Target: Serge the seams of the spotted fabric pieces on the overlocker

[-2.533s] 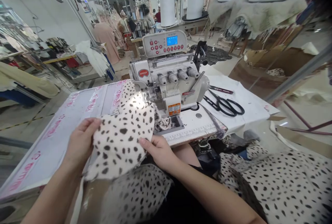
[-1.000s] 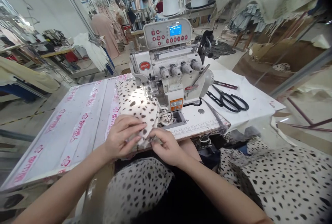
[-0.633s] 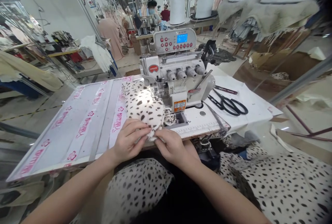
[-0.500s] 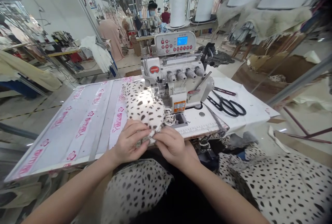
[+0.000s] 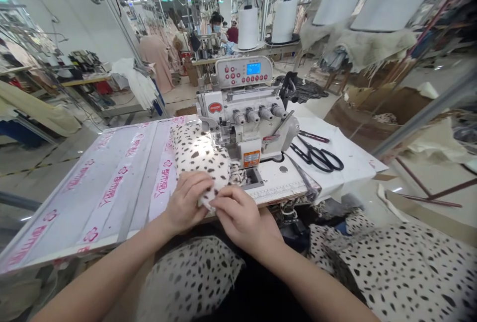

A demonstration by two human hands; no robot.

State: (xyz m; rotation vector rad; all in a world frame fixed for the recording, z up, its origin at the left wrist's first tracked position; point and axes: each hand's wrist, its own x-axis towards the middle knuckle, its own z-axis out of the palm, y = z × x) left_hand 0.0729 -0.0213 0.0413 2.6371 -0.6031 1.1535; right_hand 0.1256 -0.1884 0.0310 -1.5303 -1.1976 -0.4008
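A piece of white fabric with dark spots [image 5: 197,155] lies on the table and runs up to the needle area of the overlock sewing machine [image 5: 246,118]. My left hand [image 5: 188,200] is closed on the fabric's near edge. Beside it, my right hand [image 5: 236,212] pinches the same edge between thumb and fingers. Both hands are at the table's front edge, close together. Frayed trimmings [image 5: 237,175] bunch between the fabric and the machine's plate. Another spotted piece [image 5: 190,277] lies across my lap.
Black scissors [image 5: 320,158] and dark red-handled tweezers [image 5: 314,136] lie right of the machine. More spotted fabric [image 5: 410,262] is heaped at the lower right. Large white thread cones [image 5: 248,29] stand behind. The tabletop [image 5: 122,173] on the left has printed plastic covering. People work in the background.
The view has shifted slightly, with the machine now lower and further left. My right hand's fingers have turned and pinch the fabric edge nearer its tip; both hands keep hold.
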